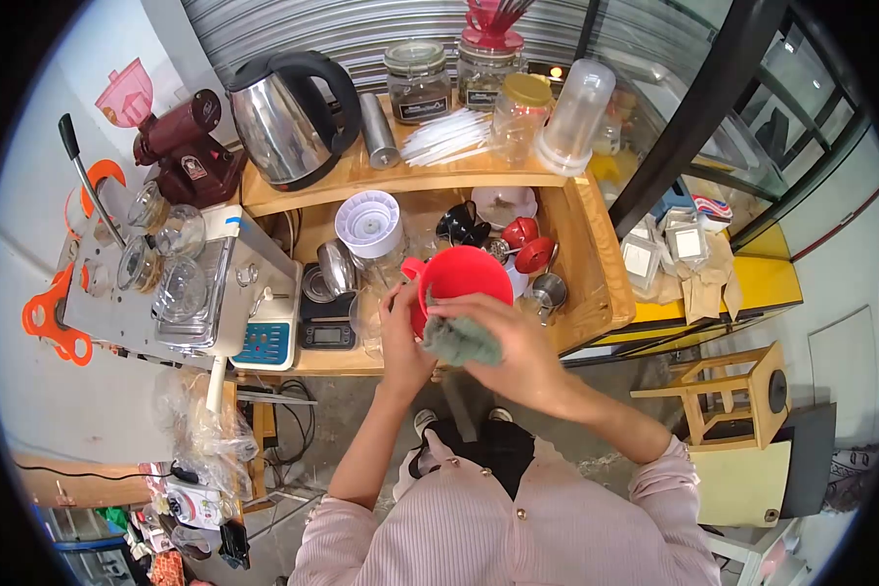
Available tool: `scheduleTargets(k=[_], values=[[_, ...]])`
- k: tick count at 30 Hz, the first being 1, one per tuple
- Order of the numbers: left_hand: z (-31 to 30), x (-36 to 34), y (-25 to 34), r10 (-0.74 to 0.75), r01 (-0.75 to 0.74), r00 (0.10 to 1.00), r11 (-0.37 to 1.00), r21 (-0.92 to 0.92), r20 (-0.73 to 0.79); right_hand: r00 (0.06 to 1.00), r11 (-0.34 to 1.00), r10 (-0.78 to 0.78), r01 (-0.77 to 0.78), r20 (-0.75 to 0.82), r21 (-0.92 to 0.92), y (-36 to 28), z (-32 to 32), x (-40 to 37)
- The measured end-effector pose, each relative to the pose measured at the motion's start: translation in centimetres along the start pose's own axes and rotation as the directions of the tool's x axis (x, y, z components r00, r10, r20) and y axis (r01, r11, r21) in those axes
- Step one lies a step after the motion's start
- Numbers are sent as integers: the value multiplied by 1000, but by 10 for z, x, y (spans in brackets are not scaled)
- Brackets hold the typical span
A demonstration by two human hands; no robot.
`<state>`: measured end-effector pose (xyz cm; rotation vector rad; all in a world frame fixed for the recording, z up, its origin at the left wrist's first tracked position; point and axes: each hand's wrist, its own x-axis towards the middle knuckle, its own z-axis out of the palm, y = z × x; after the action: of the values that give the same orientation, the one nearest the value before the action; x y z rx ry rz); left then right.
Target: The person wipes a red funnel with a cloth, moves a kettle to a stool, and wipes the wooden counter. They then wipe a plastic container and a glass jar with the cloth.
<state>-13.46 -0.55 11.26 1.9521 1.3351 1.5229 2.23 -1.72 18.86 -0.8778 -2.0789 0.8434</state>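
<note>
A red mug [471, 272] with its handle at the upper left is held in front of me, over the wooden counter, its wide mouth facing up. My left hand [402, 337] is closed around its near left side. In my right hand [518, 356] is a bunched grey-green cloth [459, 340], pressed against the mug's near side. Fingers of that hand reach over the rim. Behind the mug stand a white ribbed plastic container [369, 223], a black cup [462, 227] and a red scoop-like piece [535, 255].
An electric kettle [288, 122], glass jars [417, 80] and white paper-wrapped sticks [447, 137] line the raised shelf [430, 176]. Left are an espresso machine [215, 293], a maroon grinder [190, 146] and a digital scale [328, 336]. A wooden stool [723, 386] stands right.
</note>
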Motion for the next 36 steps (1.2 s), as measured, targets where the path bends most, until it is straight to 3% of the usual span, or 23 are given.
scheduleTargets(k=[1,2,3,5,6,7,9,11,12,13,14,16,19,22,23,24,26,28,31,33,34,35,36], values=[[1,-2,0,-36,36,999,999,-19,7,1000,995,-13,12,13,101,8,-3,-2],[1,-3,1,-56,56,998,998,-21,5,962,938,261,-231,-85,258,17,-7,-10],[-1,-3,3,-75,75,997,997,-22,1,842,798,522,-426,-135,426,24,-15,-19],[-3,-4,2,-98,95,994,992,-80,-38,834,395,531,-90,-147,914,18,-43,-24],[-4,-6,-1,-104,93,992,986,-140,-70,714,494,633,-74,-300,866,1,-50,-20],[-3,-8,-2,-113,92,989,976,-200,-99,717,655,540,-28,-442,755,2,-54,-17],[1,-6,1,-48,12,989,967,-253,-139,646,778,522,-93,-557,621,-15,-45,-15],[8,-6,7,-11,-38,987,954,-297,-160,779,989,145,-136,-610,61,-27,-36,-10],[13,-7,11,-4,-48,986,948,-314,-164,900,902,-170,-22,-402,-431,-29,-32,-6],[15,-7,13,3,-60,985,942,-330,-170,958,852,-163,15,-237,-524,-33,-22,-4],[13,-7,15,-123,75,990,865,-496,-65,989,795,-135,68,-67,-603,-38,-9,-5],[11,-8,20,-308,353,930,589,-727,203,992,797,-104,38,-75,-603,-32,11,-10],[11,-12,4,-217,263,965,825,-501,151,993,827,-91,32,-79,-562,-21,18,-15],[15,-11,4,-299,236,954,707,-666,21,995,912,-100,91,-2,-401,-18,9,-19],[14,-8,5,-298,232,955,739,-632,2,994,939,-105,111,36,-326,-16,3,-22],[13,-4,7,-297,228,955,770,-596,-17,1000,982,-8,9,3,-186,-16,-7,-26],[-1,6,16,-191,192,981,959,-210,25,980,975,196,-193,-18,110,-13,-28,-35],[0,4,6,-247,247,968,899,-362,47,797,811,497,-286,-343,510,-1,-38,-39],[5,0,2,-345,355,930,752,-556,127,461,753,615,-101,-640,650,0,-41,-18],[11,-3,7,-413,406,897,636,-656,155,600,934,351,-173,-719,312,24,-17,-22],[17,-4,14,-449,415,881,579,-702,151,753,954,195,-295,-629,-56,33,-6,-27],[20,-5,19,-484,418,863,520,-745,147,869,911,24,-223,-495,-347,35,8,-26],[19,-5,21,-457,399,879,554,-731,134,881,940,5,-166,-474,-298,29,19,-25]])
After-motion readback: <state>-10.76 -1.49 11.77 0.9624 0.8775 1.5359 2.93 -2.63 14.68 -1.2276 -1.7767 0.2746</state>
